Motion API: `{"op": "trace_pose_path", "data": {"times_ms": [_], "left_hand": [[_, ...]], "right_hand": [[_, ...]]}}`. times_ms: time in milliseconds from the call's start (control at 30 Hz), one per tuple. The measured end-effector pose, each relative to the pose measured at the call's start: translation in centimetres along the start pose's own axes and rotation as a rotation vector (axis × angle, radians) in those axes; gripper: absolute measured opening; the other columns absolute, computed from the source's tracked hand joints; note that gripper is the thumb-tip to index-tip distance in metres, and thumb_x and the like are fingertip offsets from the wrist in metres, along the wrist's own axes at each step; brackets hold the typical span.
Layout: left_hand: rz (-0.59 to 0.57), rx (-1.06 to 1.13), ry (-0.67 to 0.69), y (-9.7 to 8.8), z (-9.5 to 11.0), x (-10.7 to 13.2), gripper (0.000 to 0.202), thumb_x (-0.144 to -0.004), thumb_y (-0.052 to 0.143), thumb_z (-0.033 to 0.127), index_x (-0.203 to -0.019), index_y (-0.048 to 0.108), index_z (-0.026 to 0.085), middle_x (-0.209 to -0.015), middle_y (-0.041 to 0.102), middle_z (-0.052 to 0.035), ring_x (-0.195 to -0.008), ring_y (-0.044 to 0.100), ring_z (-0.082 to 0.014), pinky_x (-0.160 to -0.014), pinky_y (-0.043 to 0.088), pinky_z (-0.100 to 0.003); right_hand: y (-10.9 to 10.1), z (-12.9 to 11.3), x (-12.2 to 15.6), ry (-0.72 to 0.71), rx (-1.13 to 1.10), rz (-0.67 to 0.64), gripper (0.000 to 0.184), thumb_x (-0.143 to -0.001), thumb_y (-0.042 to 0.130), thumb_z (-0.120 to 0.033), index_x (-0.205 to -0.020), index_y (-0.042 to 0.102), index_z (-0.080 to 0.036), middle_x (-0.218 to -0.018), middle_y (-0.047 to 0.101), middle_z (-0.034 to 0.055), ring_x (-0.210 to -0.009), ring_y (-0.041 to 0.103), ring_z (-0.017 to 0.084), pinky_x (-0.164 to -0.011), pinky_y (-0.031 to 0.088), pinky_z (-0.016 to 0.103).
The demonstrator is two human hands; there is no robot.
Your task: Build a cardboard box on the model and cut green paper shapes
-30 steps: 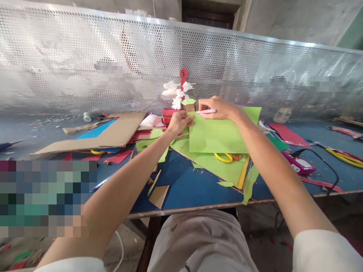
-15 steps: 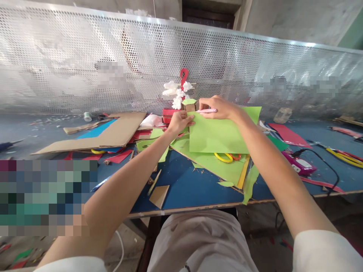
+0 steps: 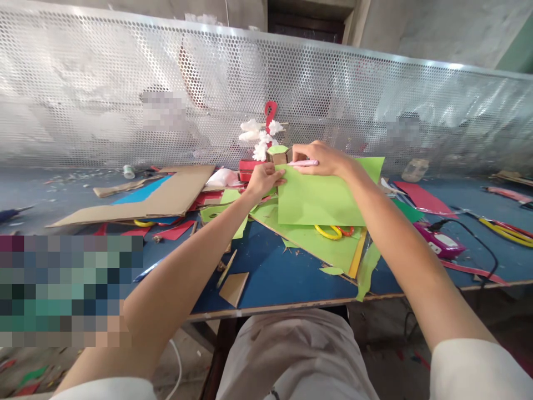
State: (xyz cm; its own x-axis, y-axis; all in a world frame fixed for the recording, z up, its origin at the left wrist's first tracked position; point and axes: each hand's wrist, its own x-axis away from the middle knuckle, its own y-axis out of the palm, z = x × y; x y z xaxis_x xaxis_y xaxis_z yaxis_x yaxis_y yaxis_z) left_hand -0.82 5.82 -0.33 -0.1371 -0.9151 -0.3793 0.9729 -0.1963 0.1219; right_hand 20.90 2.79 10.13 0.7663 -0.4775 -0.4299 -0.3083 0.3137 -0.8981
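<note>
the left hand (image 3: pixel 263 180) was bent nearly closed, thumb and fingers pinching the upper left edge of the green paper (image 3: pixel 322 197). the right hand (image 3: pixel 322 158) was curled around a pink pen (image 3: pixel 307 163), its tip near the paper's top edge. the paper lay above a larger green sheet (image 3: pixel 333 255) on the blue table (image 3: pixel 270 283), just before a small cardboard box (image 3: pixel 280 159).

1. Paper sheet (image 3: pixel 320 194), centre: plain light green.
2. Pen (image 3: pixel 305 163): pale pink.
3. Bench (image 3: pixel 275 272): blue top.
4. Screen (image 3: pixel 233 72), far: silvery grey, patterned all over with small round holes.
5. Cardboard (image 3: pixel 170 194), left: tan.
6. Curled piece (image 3: pixel 271 105), far: red; tufts (image 3: pixel 260 151) beside it: white.
7. Boxy device (image 3: pixel 447 251), right: purple with a white panel (image 3: pixel 444 240).
8. Flat strip (image 3: pixel 357 259), near: yellow.
</note>
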Motion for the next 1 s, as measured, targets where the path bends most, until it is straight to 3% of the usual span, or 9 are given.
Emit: {"op": "trace_pose_path", "data": {"times_ms": [267, 567, 800, 900, 1000], "left_hand": [[-0.001, -0.01, 0.007, 0.0, 0.0, -0.1, 0.052, -0.082, 0.092, 0.02, -0.067, 0.043, 0.02, -0.065, 0.064, 0.0013, -0.066, 0.073, -0.013, -0.072, 0.066, -0.026], [0.002, 0.001, 0.003, 0.0, -0.1, -0.1, 0.035, -0.084, 0.088, 0.013, -0.073, 0.055, 0.017, -0.068, 0.065, 0.0016, -0.066, 0.072, -0.0132, -0.078, 0.067, -0.032], [0.019, -0.005, -0.004, 0.1, 0.0, 0.0, 0.04, -0.085, 0.086, 0.012, -0.07, 0.05, 0.017, -0.067, 0.063, 0.002, -0.066, 0.072, -0.0127, -0.077, 0.067, -0.03], [0.019, -0.017, -0.006, 0.1, 0.1, 0.1, 0.039, -0.086, 0.086, 0.013, -0.071, 0.049, 0.017, -0.068, 0.064, 0.0018, -0.067, 0.072, -0.0127, -0.078, 0.067, -0.031], [0.004, -0.024, -0.007, 0.0, 0.2, 0.1, 0.035, -0.087, 0.085, 0.013, -0.074, 0.053, 0.016, -0.069, 0.064, 0.0015, -0.067, 0.073, -0.0127, -0.077, 0.066, -0.029]], "right_hand": [[0.1, 0.1, -0.1, 0.0, 0.016, -0.019, 0.01, -0.087, 0.069, -0.024, -0.097, 0.067, -0.023, -0.078, 0.07, -0.002, -0.063, 0.051, 0.016, -0.066, 0.029, 0.029], [-0.1, 0.0, 0.0, -0.015, -0.01, -0.027, 0.01, -0.087, 0.07, -0.023, -0.097, 0.068, -0.023, -0.076, 0.069, -0.0026, -0.064, 0.051, 0.016, -0.069, 0.03, 0.029], [-0.7, 0.4, 0.3, 0.021, -0.021, 0.113, 0.021, -0.099, 0.06, -0.031, -0.115, 0.07, -0.023, -0.103, 0.077, 0.0044, -0.085, 0.065, 0.022, -0.078, 0.038, 0.03], [-0.6, 0.9, 0.4, 0.07, 0.041, 0.0, 0.02, -0.101, 0.062, -0.036, -0.115, 0.071, -0.025, -0.1, 0.077, 0.0047, -0.084, 0.065, 0.022, -0.077, 0.037, 0.031], [-0.3, 1.6, 0.5, 0.129, 0.105, -0.11, 0.02, -0.092, 0.075, -0.033, -0.111, 0.071, -0.025, -0.09, 0.075, 0.003, -0.076, 0.062, 0.021, -0.072, 0.034, 0.031]]}}
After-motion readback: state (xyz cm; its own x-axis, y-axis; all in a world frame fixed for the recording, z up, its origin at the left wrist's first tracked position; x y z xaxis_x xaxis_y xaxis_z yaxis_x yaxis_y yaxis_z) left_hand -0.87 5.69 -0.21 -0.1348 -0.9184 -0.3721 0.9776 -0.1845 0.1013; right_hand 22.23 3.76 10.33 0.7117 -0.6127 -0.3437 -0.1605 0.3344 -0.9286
